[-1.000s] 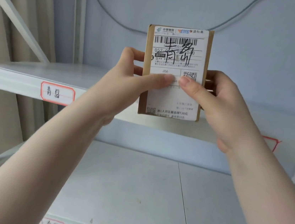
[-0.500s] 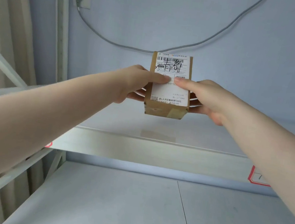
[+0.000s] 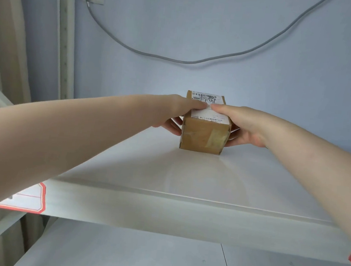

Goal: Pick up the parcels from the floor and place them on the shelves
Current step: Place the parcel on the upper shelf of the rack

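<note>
Upper shelf (image 3: 187,174), 12 o'clock, deep: parcel (image 3: 205,127) sits upright, label up. Your left hand (image 3: 179,113) and right hand (image 3: 240,125) clamp its sides, equally near. Release, pull straight back toward 6.

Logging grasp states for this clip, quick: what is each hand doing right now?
Left hand: holding the cardboard parcel by its left side, thumb on top.
Right hand: holding the same parcel by its right side, on the upper shelf.
</note>
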The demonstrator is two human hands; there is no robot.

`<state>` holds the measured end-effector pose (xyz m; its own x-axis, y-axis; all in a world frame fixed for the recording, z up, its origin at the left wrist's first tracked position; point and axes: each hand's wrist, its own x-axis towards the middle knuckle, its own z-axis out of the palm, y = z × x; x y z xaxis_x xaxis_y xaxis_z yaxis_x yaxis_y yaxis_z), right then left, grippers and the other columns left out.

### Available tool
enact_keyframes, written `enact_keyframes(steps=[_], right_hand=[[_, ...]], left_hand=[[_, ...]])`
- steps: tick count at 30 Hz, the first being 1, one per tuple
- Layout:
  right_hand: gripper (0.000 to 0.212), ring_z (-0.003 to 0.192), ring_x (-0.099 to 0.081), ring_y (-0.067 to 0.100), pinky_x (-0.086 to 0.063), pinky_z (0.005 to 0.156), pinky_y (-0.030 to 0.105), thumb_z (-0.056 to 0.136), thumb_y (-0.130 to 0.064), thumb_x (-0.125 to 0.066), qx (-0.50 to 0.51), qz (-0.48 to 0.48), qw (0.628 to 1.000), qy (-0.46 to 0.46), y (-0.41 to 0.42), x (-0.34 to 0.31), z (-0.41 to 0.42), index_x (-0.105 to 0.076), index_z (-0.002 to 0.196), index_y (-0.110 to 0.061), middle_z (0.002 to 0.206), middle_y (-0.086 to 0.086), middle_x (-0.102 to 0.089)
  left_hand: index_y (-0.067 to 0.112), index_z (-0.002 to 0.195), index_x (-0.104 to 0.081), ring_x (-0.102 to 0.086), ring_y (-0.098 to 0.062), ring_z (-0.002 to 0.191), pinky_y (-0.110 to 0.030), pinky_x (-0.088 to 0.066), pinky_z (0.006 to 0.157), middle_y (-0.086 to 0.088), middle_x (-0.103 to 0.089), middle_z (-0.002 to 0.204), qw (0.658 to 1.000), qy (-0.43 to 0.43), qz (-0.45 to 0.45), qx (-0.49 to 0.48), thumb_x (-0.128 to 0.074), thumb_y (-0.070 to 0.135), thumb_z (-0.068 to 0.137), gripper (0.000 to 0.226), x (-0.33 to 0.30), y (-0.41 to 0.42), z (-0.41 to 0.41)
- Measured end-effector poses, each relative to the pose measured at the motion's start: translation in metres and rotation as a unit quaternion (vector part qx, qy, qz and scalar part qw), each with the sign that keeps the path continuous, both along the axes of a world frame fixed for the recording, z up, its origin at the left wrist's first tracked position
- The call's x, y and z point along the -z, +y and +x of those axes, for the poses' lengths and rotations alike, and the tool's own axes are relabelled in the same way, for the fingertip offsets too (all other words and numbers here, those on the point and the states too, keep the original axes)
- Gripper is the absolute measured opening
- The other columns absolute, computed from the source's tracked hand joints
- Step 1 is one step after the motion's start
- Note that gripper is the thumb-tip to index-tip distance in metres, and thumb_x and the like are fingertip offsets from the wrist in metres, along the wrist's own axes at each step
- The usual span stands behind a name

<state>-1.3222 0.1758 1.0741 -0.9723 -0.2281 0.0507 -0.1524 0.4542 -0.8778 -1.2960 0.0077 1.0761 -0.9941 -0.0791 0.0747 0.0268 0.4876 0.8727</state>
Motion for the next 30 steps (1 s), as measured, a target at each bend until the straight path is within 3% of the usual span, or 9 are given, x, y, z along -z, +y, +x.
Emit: enact_keyframes(steps=[6, 12, 15, 17, 19, 21, 24, 26, 30], right_hand=[[0.041, 0.085, -0.07, 0.024, -0.059, 0.077, 0.038, 0.089, -0.052, -0.058, 0.012, -0.013, 0.999, -0.033, 0.001, 0.005, -0.018, -0.067, 0.104, -0.016, 0.095, 0.009, -0.07], [0.038, 0.08, -0.068, 0.024, -0.057, 0.063, 0.033, 0.086, -0.052, -0.061, 0.035, -0.042, 0.998, -0.035, -0.003, 0.009, -0.026, -0.064, 0.1, -0.017, 0.095, 0.008, -0.068], [0.032, 0.075, -0.066, 0.021, -0.056, 0.063, 0.032, 0.088, -0.049, -0.06, 0.044, -0.062, 0.997, -0.026, -0.004, 0.01, -0.027, -0.063, 0.094, -0.018, 0.089, 0.005, -0.066], [0.036, 0.074, -0.066, 0.022, -0.057, 0.067, 0.034, 0.09, -0.053, -0.056, 0.04, -0.08, 0.995, -0.03, -0.004, 0.011, -0.029, -0.063, 0.092, -0.018, 0.087, 0.004, -0.066], [0.043, 0.075, -0.067, 0.023, -0.057, 0.071, 0.036, 0.09, -0.059, -0.052, 0.031, -0.088, 0.995, -0.035, -0.001, 0.012, -0.03, -0.063, 0.092, -0.018, 0.087, 0.004, -0.066], [0.049, 0.08, -0.069, 0.023, -0.057, 0.075, 0.037, 0.087, -0.064, -0.051, 0.013, -0.083, 0.996, -0.035, 0.002, 0.012, -0.03, -0.064, 0.096, -0.017, 0.09, 0.005, -0.068], [0.049, 0.092, -0.07, 0.022, -0.057, 0.084, 0.038, 0.082, -0.066, -0.057, -0.019, -0.061, 0.998, -0.02, 0.007, 0.014, -0.03, -0.068, 0.1, -0.021, 0.099, 0.003, -0.072], [0.047, 0.097, -0.07, 0.019, -0.056, 0.089, 0.038, 0.081, -0.061, -0.062, -0.04, -0.038, 0.998, -0.015, 0.01, 0.017, -0.03, -0.07, 0.107, -0.022, 0.105, 0.003, -0.074], [0.048, 0.102, -0.07, 0.016, -0.054, 0.093, 0.034, 0.077, -0.042, -0.074, -0.085, -0.002, 0.996, -0.01, 0.016, 0.023, -0.032, -0.068, 0.117, -0.018, 0.111, 0.002, -0.075]], left_hand=[[0.012, 0.12, -0.06, -0.068, -0.029, 0.101, -0.038, -0.06, 0.08, -0.01, -0.064, 0.107, 0.999, -0.046, 0.005, -0.019, -0.06, 0.063, 0.083, 0.063, 0.004, -0.004, -0.023], [0.021, 0.135, -0.055, -0.064, -0.028, 0.113, -0.039, -0.058, 0.084, -0.012, -0.058, 0.134, 0.995, -0.061, 0.077, -0.022, -0.069, 0.063, 0.07, 0.078, 0.01, -0.007, -0.041], [0.02, 0.13, -0.058, -0.065, -0.025, 0.101, -0.037, -0.058, 0.079, -0.009, -0.06, 0.124, 0.993, -0.053, 0.102, -0.013, -0.069, 0.056, 0.076, 0.066, 0.012, -0.008, -0.049], [0.02, 0.119, -0.06, -0.064, -0.024, 0.088, -0.037, -0.057, 0.078, -0.008, -0.062, 0.109, 0.993, -0.051, 0.105, -0.014, -0.063, 0.054, 0.084, 0.049, 0.014, -0.008, -0.052], [0.02, 0.114, -0.059, -0.064, -0.025, 0.085, -0.037, -0.058, 0.076, -0.009, -0.062, 0.108, 0.992, -0.055, 0.111, -0.029, -0.057, 0.055, 0.089, 0.043, 0.017, -0.01, -0.053], [0.015, 0.123, -0.058, -0.067, -0.027, 0.091, -0.037, -0.058, 0.074, -0.01, -0.064, 0.118, 0.99, -0.067, 0.126, -0.02, -0.054, 0.063, 0.087, 0.059, 0.018, -0.016, -0.055], [0.01, 0.141, -0.047, -0.07, -0.03, 0.105, -0.041, -0.059, 0.086, -0.016, -0.064, 0.129, 0.985, -0.087, 0.142, 0.042, -0.058, 0.078, 0.072, 0.097, 0.016, -0.029, -0.057], [0.012, 0.146, -0.042, -0.07, -0.029, 0.11, -0.042, -0.057, 0.093, -0.016, -0.062, 0.132, 0.985, -0.089, 0.12, 0.089, -0.064, 0.079, 0.062, 0.109, 0.016, -0.034, -0.053], [0.022, 0.138, -0.054, -0.064, -0.015, 0.119, -0.033, -0.049, 0.104, 0.001, -0.066, 0.132, 0.983, -0.052, 0.008, 0.174, -0.076, 0.042, 0.078, 0.067, 0.023, -0.032, -0.044]])
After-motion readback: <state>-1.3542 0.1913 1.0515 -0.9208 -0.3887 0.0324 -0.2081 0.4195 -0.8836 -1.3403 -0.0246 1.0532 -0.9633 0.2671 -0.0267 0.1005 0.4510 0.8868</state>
